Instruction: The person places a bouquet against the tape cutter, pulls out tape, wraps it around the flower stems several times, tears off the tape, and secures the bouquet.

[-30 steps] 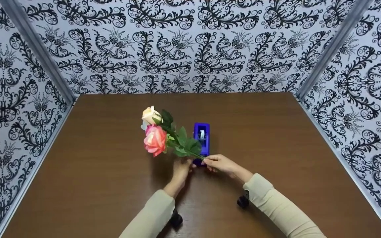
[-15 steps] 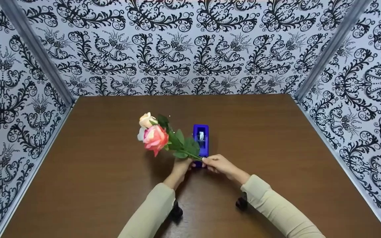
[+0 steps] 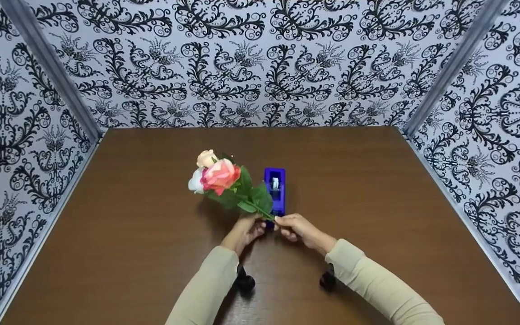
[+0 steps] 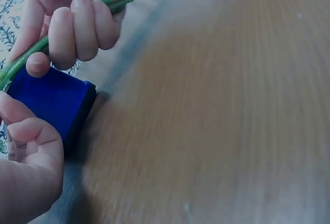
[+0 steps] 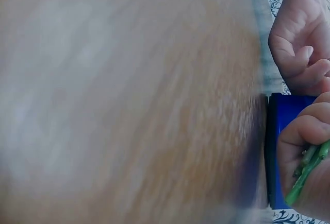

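My right hand [image 3: 303,229] grips the green stems [image 4: 21,62] of a small bunch of artificial roses, the cut ends poking out past its curled fingers. A coral-pink rose [image 3: 222,175], a cream rose [image 3: 206,158] and a white rose [image 3: 195,182] tilt up to the left above green leaves [image 3: 260,197]. Beside the stems, my left hand [image 3: 244,229] has its fingers curled; thumb and forefinger appear to pinch the stems, though leaves and the wrist view's edge partly hide this. Beneath both hands stands a blue tape dispenser [image 3: 281,202] with a tape roll [image 3: 275,183] inside.
The brown wooden table [image 3: 355,180] carries the dispenser near its middle. Patterned black-and-white walls [image 3: 251,67] enclose it at the back and sides, with grey metal posts [image 3: 456,63] at the corners. A black wrist camera [image 3: 244,282] hangs under the left sleeve.
The roses have turned about their stems: the pink one has shifted up and right, and the white one shows more. Both hands stay near the dispenser's front end, with their fingers slightly shifted.
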`<state>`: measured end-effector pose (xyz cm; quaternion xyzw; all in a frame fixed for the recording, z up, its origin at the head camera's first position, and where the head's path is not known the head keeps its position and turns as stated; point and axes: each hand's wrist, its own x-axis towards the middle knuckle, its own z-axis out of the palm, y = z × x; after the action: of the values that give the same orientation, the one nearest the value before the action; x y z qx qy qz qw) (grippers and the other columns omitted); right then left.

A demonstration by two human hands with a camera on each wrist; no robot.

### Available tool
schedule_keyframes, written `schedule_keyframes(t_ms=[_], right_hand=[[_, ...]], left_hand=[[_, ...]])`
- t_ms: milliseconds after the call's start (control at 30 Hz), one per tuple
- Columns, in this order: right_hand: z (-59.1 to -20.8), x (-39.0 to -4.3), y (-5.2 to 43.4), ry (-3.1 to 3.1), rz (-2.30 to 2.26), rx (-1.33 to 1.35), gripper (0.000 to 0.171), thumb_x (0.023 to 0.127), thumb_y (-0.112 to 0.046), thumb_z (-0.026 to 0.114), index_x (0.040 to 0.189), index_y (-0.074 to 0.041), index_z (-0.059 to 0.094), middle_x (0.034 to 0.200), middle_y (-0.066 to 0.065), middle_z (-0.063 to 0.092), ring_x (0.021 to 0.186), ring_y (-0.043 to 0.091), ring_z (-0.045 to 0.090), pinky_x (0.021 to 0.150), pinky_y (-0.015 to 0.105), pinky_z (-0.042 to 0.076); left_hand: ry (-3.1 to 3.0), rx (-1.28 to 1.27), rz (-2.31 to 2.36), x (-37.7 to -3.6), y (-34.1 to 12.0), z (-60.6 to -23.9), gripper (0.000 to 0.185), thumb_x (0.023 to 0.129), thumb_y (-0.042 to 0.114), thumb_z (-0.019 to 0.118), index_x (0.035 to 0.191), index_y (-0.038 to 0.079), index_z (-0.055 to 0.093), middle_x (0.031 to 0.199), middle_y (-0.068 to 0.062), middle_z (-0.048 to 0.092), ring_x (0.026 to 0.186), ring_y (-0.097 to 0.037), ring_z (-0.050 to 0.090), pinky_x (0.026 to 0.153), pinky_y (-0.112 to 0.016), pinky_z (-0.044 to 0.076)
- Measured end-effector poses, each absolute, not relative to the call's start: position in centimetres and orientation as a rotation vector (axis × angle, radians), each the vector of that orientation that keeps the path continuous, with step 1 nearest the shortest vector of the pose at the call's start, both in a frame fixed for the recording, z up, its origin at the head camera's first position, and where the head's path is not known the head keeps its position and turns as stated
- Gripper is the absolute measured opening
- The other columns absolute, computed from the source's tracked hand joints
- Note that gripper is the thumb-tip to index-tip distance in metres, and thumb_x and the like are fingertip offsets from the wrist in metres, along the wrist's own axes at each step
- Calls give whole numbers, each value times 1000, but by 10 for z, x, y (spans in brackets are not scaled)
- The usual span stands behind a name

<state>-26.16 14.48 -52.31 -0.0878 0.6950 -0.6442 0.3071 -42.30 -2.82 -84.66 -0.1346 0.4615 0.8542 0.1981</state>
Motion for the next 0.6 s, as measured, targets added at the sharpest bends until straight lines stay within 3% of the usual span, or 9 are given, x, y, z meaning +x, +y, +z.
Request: schedule_keyframes(t_ms=[100, 167, 333, 467, 600], right_hand=[[-521, -261, 145, 1813, -1709, -244, 30, 96, -21, 46, 74, -7, 60, 50, -6, 42, 42, 3, 32, 41, 17, 27], [-517, -259, 145, 1816, -1711, -271, 29, 96, -19, 45, 75, -5, 60, 50, -6, 43, 42, 3, 32, 41, 17, 27], [-506, -253, 145, 1823, -1720, -331, 28, 96, -14, 44, 80, 2, 60, 52, -5, 46, 42, 2, 36, 43, 16, 31], [-510, -255, 146, 1804, -1730, -369, 29, 97, -12, 42, 83, 6, 60, 55, -5, 51, 43, 2, 42, 45, 16, 36], [-523, -262, 148, 1786, -1724, -365, 29, 98, -15, 41, 83, 2, 61, 57, -5, 51, 44, 2, 42, 44, 16, 36]], left_hand=[[1234, -353, 2404, -425, -29, -851, 33, 68, 19, 74, 94, 2, 62, 74, -7, 62, 55, -15, 58, 44, -26, 45], [1223, -347, 2404, -409, -29, -823, 28, 67, 19, 73, 87, 4, 62, 72, -6, 62, 56, -15, 59, 46, -25, 45], [1316, -320, 2413, -365, -29, -745, 8, 80, 14, 61, 83, 8, 59, 73, -3, 62, 57, -13, 60, 51, -26, 49], [1383, -276, 2437, -343, -29, -710, 10, 84, 15, 58, 87, 5, 56, 76, -7, 61, 59, -15, 61, 53, -28, 50], [1390, -238, 2450, -324, -28, -678, 13, 83, 14, 61, 89, 4, 56, 75, -7, 61, 58, -13, 60, 52, -27, 50]])
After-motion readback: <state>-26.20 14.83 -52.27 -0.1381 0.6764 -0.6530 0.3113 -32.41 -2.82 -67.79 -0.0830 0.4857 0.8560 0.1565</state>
